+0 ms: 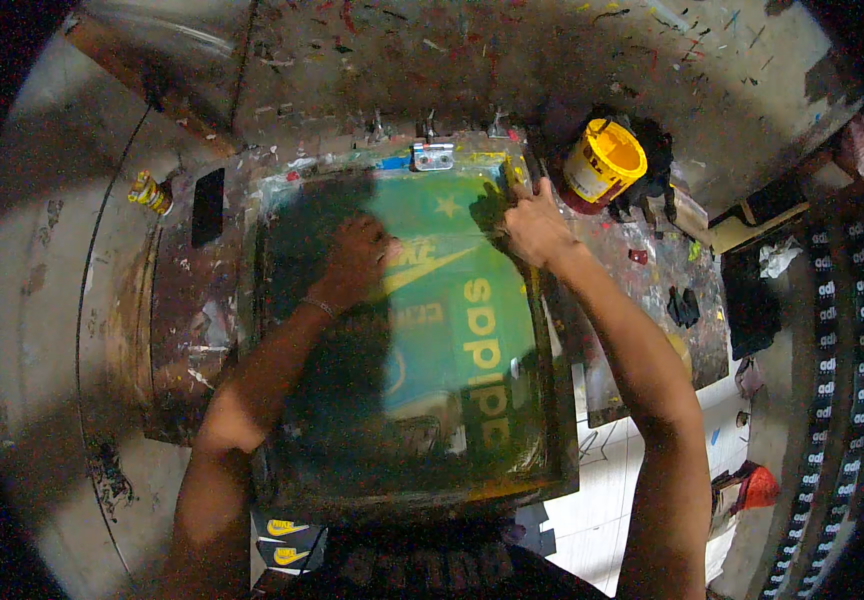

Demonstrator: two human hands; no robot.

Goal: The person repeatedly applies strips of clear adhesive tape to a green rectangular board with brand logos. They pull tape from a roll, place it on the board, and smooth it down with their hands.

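Note:
A framed green printing screen (432, 330) with Nike and adidas stencil designs lies before me on a paint-stained table. Over its middle, beside the Nike swoosh, is my left hand (364, 251), fingers bent and partly in shadow; whether it holds anything does not show. My right hand (537, 225) is at the screen's upper right edge, one finger reaching up toward the frame. What lies under its fingers is hidden. A metal hinge clamp (432, 157) is at the middle of the far edge. Right of my right hand stands an open yellow paint tub (606, 163).
A black phone-like slab (208, 207) and a small yellow container (151, 193) lie at the left. On the right table part are a dark red lid (637, 256) and black scraps (682, 307). Rows of printed black pieces (826, 337) cover the floor at far right.

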